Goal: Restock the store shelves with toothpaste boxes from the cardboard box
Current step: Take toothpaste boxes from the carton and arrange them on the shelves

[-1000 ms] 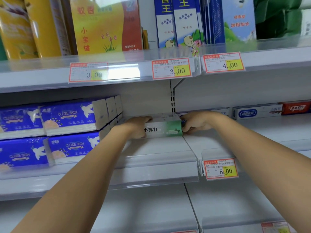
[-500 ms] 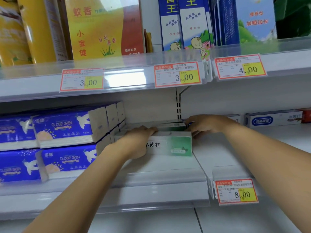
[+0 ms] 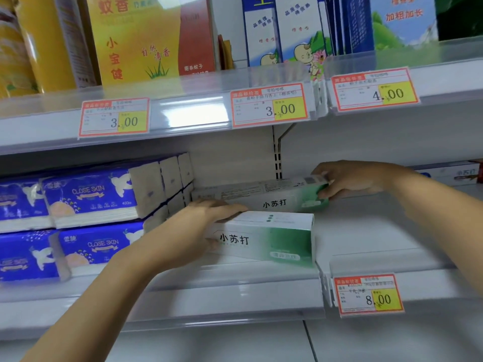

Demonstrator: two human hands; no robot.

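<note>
Here, we see two bare hands at work on a white middle shelf of a store aisle. The left hand grips the nine o'clock end of the front toothpaste box, with the thumb laid along its top edge and the fingers curled against its printed face. That white-and-green box lies flat near the shelf's front lip, just toward six o'clock from the centre of our view.

The right hand, at three o'clock, has its fingers curled round the green end of the rear toothpaste box. This box lies lengthwise at the front box's twelve o'clock, close behind it. We cannot tell whether the two touch, or whether the rear one sits fully on the shelf.

Blue tissue packs are stacked two high at nine o'clock, just beside the rear box's far end. An 8.00 price tag hangs on the shelf lip at five o'clock. More boxed toothpaste lines the back at three o'clock, beyond the right wrist. At twelve o'clock, the upper shelf carries yellow cartons and blue cartons.
</note>
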